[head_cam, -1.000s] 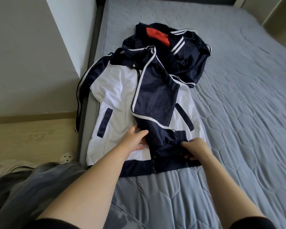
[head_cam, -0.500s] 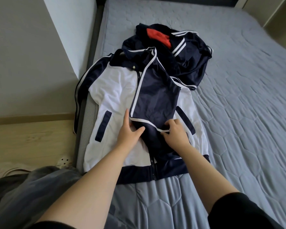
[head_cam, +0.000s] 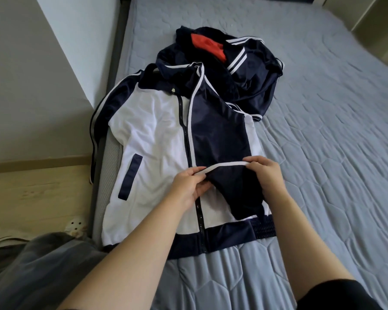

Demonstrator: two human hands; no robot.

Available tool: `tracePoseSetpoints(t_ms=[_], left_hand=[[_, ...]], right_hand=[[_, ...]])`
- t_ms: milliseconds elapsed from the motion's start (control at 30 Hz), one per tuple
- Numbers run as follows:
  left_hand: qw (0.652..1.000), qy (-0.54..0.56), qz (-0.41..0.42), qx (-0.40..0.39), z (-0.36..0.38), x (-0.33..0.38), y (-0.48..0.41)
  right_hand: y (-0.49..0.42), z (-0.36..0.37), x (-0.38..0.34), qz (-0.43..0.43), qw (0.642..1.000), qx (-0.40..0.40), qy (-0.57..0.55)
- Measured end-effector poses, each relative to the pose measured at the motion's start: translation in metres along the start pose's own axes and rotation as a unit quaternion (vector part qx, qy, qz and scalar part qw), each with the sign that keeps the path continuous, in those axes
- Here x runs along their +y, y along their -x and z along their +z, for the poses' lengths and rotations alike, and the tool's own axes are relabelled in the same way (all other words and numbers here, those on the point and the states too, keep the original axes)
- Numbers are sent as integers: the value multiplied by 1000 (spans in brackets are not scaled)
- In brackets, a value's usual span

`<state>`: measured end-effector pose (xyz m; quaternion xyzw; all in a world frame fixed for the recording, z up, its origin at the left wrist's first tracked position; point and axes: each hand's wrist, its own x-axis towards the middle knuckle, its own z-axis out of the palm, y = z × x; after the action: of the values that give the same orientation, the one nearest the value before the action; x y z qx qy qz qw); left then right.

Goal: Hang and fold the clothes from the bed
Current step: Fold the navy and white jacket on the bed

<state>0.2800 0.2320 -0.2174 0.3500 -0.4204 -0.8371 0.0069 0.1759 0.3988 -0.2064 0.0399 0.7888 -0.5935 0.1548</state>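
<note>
**A:** Where is the white and navy zip-up track jacket [head_cam: 157, 139]?

**B:** It lies flat, front up and zipped, on the grey quilted mattress of the bed [head_cam: 323, 153], close to the edge on the view's left. The sleeve on that side hangs over the edge toward the pale wooden floor [head_cam: 31, 186].

**A:** And the other sleeve?

**B:** The navy sleeve with the white stripe [head_cam: 220, 130] is folded across the jacket's chest. Its dark end lies over the white front, down near the hem band.

**A:** What are the hands doing?

**B:** The left hand [head_cam: 188, 189] pinches one end of a white-striped fold in that sleeve between thumb and fingers. The right hand [head_cam: 267, 173] pinches the other end. Each grip is closed on the sleeve, and the stripe is stretched between them.

**A:** Anything else on the bed?

**B:** A crumpled heap of navy clothes with white stripes [head_cam: 251, 86] sits just beyond the jacket's collar and touches it, with a red-orange cloth [head_cam: 207, 45] on top. A grey garment [head_cam: 31, 265] shows at the lower left, off the bed.
</note>
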Motion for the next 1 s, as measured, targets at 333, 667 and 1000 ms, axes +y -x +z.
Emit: tracePoseSetpoints(t_ms=[333,667,1000], left_hand=[[916,-375,107,93,-24,-15,-10],[818,-518,185,167,-25,-14,-2],[495,-817,292,-36,-27,-57,-1]], right_hand=[[-3,1,33,-52,919,-4,390],[10,22,44,-198,847,85,487],[36,25,68,-51,854,47,515]])
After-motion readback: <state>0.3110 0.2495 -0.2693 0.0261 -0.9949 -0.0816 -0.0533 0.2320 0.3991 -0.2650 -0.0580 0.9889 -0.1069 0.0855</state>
